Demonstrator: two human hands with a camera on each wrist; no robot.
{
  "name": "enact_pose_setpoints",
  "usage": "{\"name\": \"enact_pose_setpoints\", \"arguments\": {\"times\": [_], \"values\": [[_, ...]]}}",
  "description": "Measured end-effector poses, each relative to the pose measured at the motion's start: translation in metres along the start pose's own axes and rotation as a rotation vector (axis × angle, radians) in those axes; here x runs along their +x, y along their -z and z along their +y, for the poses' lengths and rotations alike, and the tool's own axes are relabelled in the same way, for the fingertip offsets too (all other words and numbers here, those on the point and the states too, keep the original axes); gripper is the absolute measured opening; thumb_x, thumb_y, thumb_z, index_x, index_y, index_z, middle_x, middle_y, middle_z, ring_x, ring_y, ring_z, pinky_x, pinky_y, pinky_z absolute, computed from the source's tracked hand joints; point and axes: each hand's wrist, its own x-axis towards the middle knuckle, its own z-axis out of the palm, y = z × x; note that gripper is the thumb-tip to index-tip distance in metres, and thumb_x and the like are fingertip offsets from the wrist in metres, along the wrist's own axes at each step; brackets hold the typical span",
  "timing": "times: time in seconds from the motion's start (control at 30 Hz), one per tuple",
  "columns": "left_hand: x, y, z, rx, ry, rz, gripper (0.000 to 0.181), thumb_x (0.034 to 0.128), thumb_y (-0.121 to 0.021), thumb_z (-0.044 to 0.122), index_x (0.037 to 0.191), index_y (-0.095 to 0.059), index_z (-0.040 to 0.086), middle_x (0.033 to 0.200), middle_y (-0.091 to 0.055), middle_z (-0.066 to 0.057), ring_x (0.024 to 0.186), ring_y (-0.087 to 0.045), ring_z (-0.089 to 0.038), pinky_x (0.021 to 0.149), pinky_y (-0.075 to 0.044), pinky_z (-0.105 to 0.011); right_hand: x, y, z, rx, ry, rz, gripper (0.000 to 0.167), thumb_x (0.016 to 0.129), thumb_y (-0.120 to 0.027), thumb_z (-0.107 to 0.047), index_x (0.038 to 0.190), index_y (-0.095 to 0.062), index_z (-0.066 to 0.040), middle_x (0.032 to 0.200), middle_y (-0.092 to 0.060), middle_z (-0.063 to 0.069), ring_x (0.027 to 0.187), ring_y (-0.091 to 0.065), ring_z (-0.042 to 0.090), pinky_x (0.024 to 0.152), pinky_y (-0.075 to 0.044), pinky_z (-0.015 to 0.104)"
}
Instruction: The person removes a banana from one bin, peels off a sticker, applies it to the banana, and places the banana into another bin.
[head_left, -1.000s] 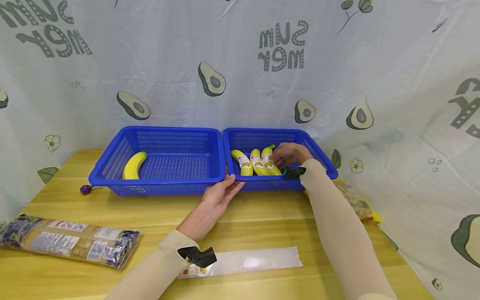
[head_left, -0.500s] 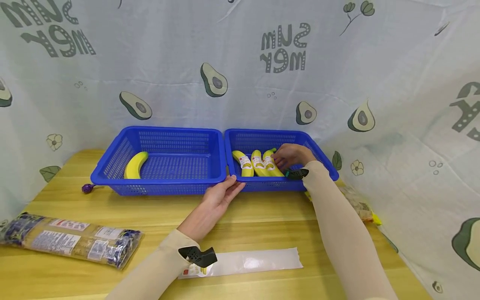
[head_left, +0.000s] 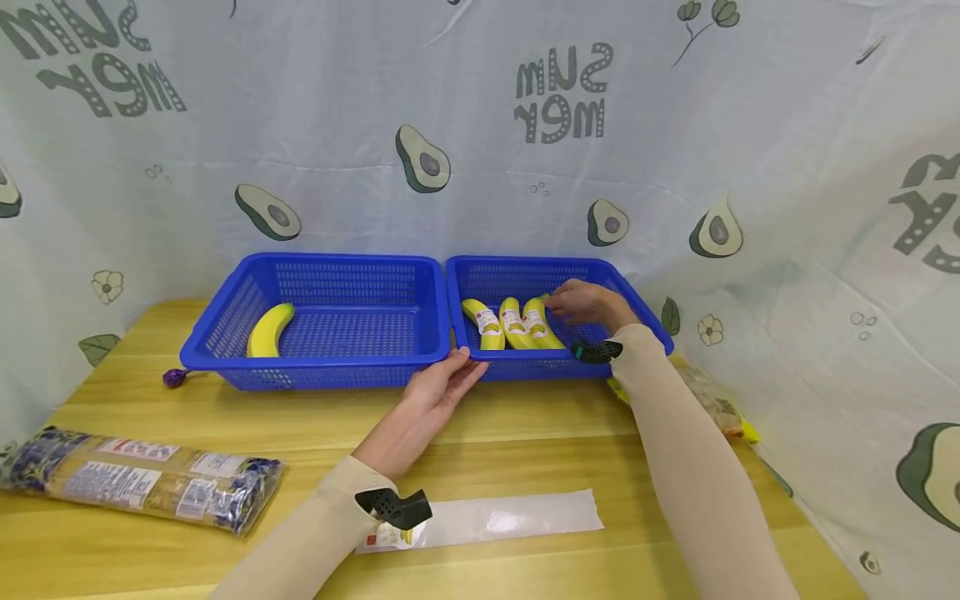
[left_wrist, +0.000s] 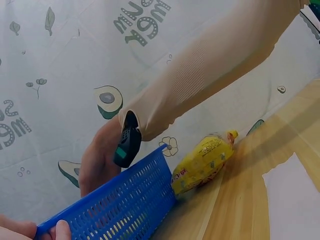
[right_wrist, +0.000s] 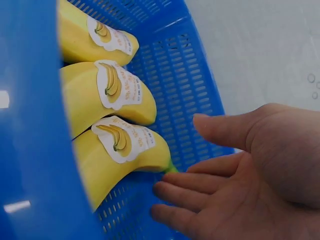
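Counter (head_left: 540,446): I see a long packet (head_left: 142,481) at left, a white strip (head_left: 517,513) in front, a yellow packet (left_wrist: 202,162) beside the right basket (head_left: 525,367).
In the way: that basket's near side blocks the ends of the bananas (head_left: 516,337) from my right-wrist view.
Within reach: three bananas, the rightmost's green tip by the right hand's (head_left: 588,302) loose, extended fingers.
Left hand (head_left: 435,390): fingers pinch the right basket's rim.
Left basket (head_left: 322,377): one banana (head_left: 267,332).
Materials: slotted blue plastic, smooth yellow curves, white stickers (right_wrist: 122,87).
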Motion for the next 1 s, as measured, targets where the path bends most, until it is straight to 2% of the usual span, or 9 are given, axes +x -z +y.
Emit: {"name": "enact_pose_setpoints", "arguments": {"times": [0.1, 0.17, 0.23, 0.37, 0.43, 0.5, 0.67, 0.9, 1.0], "values": [[-0.008, 0.000, 0.003, 0.051, 0.020, -0.053, 0.009, 0.1057, -0.058, -0.011, 0.105, -0.064, -0.004, 0.109, -0.062, -0.018, 0.103, -0.070, -0.027, 0.106, -0.060, -0.040, -0.002, -0.001, -0.002, -0.038, 0.031, 0.028, 0.063, 0.117, -0.047, -0.019, 0.163, -0.021, 0.015, 0.169, -0.026, 0.035, 0.159, -0.027, 0.048, 0.130, -0.028, 0.059], [-0.015, -0.001, 0.004, 0.132, 0.020, -0.103, 0.010, 0.1058, -0.057, -0.012, 0.107, -0.066, -0.006, 0.107, -0.065, -0.018, 0.103, -0.071, -0.026, 0.107, -0.059, -0.039, -0.004, -0.001, -0.005, -0.070, 0.047, 0.049, 0.067, 0.116, -0.050, -0.022, 0.163, -0.021, 0.015, 0.170, -0.025, 0.034, 0.159, -0.026, 0.049, 0.130, -0.028, 0.059], [-0.023, -0.004, 0.004, 0.204, 0.021, -0.122, 0.012, 0.1049, -0.056, -0.013, 0.113, -0.065, -0.012, 0.105, -0.067, -0.017, 0.102, -0.071, -0.025, 0.108, -0.058, -0.038, -0.005, -0.001, -0.007, -0.107, 0.067, 0.064, 0.070, 0.115, -0.052, -0.024, 0.164, -0.020, 0.014, 0.171, -0.024, 0.034, 0.159, -0.025, 0.049, 0.130, -0.029, 0.059], [-0.038, -0.009, 0.006, 0.288, 0.020, -0.112, 0.033, 0.1025, -0.057, -0.015, 0.135, -0.052, -0.019, 0.105, -0.067, -0.017, 0.097, -0.072, -0.024, 0.106, -0.059, -0.035, -0.008, -0.002, -0.012, -0.169, 0.091, 0.080, 0.075, 0.114, -0.056, -0.031, 0.166, -0.020, 0.011, 0.173, -0.023, 0.030, 0.160, -0.025, 0.047, 0.130, -0.029, 0.058], [-0.047, -0.009, 0.007, 0.313, 0.023, -0.110, 0.036, 0.1023, -0.058, -0.015, 0.137, -0.046, -0.017, 0.111, -0.064, -0.019, 0.097, -0.072, -0.023, 0.106, -0.059, -0.034, -0.012, -0.002, -0.014, -0.212, 0.111, 0.074, 0.077, 0.114, -0.056, -0.034, 0.167, -0.020, 0.008, 0.174, -0.024, 0.028, 0.160, -0.025, 0.047, 0.130, -0.028, 0.059], [-0.056, -0.007, 0.009, 0.329, 0.025, -0.126, 0.029, 0.1026, -0.058, -0.015, 0.131, -0.049, -0.013, 0.116, -0.060, -0.020, 0.099, -0.072, -0.023, 0.106, -0.059, -0.033, -0.016, -0.002, -0.016, -0.244, 0.136, 0.071, 0.076, 0.114, -0.056, -0.034, 0.168, -0.021, 0.007, 0.174, -0.025, 0.026, 0.161, -0.025, 0.046, 0.131, -0.027, 0.060], [-0.075, 0.006, 0.017, 0.335, 0.008, -0.189, 0.008, 0.1032, -0.058, -0.013, 0.109, -0.060, -0.008, 0.109, -0.064, -0.017, 0.103, -0.073, -0.023, 0.106, -0.059, -0.034, -0.026, -0.002, -0.019, -0.252, 0.232, 0.047, 0.073, 0.114, -0.057, -0.028, 0.167, -0.021, 0.007, 0.173, -0.025, 0.029, 0.160, -0.024, 0.048, 0.130, -0.025, 0.065], [-0.090, 0.032, 0.035, 0.438, 0.002, -0.232, 0.007, 0.1054, -0.060, -0.004, 0.112, -0.062, -0.007, 0.106, -0.070, -0.014, 0.103, -0.074, -0.021, 0.105, -0.060, -0.035, -0.034, -0.011, -0.027, -0.210, 0.390, 0.056, 0.064, 0.114, -0.056, -0.019, 0.166, -0.028, 0.007, 0.170, -0.032, 0.030, 0.158, -0.032, 0.046, 0.129, -0.030, 0.062], [-0.093, 0.042, 0.045, 0.482, -0.016, -0.222, 0.008, 0.1053, -0.062, -0.002, 0.112, -0.062, -0.006, 0.106, -0.071, -0.014, 0.105, -0.074, -0.023, 0.105, -0.060, -0.036, -0.036, -0.016, -0.033, -0.201, 0.444, 0.055, 0.062, 0.114, -0.057, -0.019, 0.164, -0.032, 0.007, 0.168, -0.037, 0.030, 0.156, -0.036, 0.045, 0.127, -0.033, 0.062]]}}
